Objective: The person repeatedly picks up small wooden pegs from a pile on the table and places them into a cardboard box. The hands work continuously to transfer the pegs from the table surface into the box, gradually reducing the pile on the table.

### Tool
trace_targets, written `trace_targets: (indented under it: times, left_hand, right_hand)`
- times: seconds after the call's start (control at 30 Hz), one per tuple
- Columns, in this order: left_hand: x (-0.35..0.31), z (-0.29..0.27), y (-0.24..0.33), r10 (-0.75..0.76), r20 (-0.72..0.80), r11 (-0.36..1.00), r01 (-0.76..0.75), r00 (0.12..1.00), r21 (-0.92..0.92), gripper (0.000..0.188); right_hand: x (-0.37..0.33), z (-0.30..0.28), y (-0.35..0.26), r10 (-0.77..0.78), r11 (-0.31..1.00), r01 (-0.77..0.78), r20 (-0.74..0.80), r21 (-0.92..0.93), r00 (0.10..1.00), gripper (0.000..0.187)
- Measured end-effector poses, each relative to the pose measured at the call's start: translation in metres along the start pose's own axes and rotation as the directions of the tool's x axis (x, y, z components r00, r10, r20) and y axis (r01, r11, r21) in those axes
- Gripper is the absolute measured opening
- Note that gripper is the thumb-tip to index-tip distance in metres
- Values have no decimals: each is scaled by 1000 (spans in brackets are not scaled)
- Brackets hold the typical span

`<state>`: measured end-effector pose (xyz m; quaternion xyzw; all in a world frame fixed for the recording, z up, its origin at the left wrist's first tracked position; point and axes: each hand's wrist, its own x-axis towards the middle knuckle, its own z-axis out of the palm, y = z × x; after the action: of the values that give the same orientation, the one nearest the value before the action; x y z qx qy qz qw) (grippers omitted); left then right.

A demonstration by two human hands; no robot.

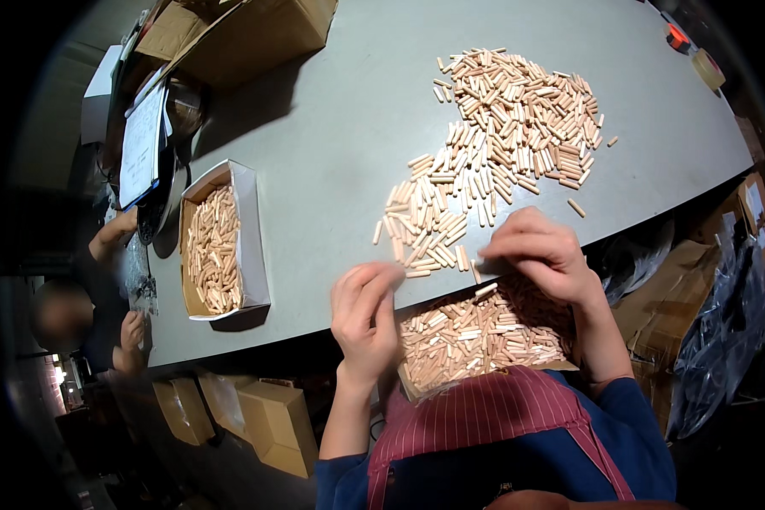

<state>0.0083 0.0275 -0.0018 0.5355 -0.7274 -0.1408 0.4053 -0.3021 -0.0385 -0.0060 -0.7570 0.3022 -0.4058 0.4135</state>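
Observation:
Light wooden dowel pins lie in a broad heap on the grey table, trailing toward its near edge. Below that edge, against my apron, is a cardboard box filled with more dowels. My left hand is by the box's left side, fingers bent and thumb apart, its fingertips blurred beside the nearest dowels. At the table edge on the other side, my right hand has its fingers reaching left, with no dowel visible in them. A couple of dowels tip over the edge between my hands, above the box.
A white-sided box of dowels stands on the table's left part. Behind it are a clipboard and a large carton. Another person's hand is at the left edge. Tape lies far right; open cartons sit below.

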Motion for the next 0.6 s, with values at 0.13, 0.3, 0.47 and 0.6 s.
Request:
trace_targets:
  times: [0.13,0.3,0.47,0.6]
  left_hand:
    - [8,12,6,88,0,985,-87,996,146,36]
    - [16,23,12,134,21,970,-135,991,202,36]
    - [14,14,11,108,86,994,-109,990,15,37]
    - [8,9,4,-97,-4,981,95,995,-167,36]
  right_hand:
    - [12,13,-1,-82,955,62,-59,-292,995,53]
    - [21,30,-10,-115,873,123,46,-471,992,49]
    - [11,13,-3,-74,990,75,12,-119,997,47]
    - [9,5,-4,133,991,-131,-236,26,963,42]
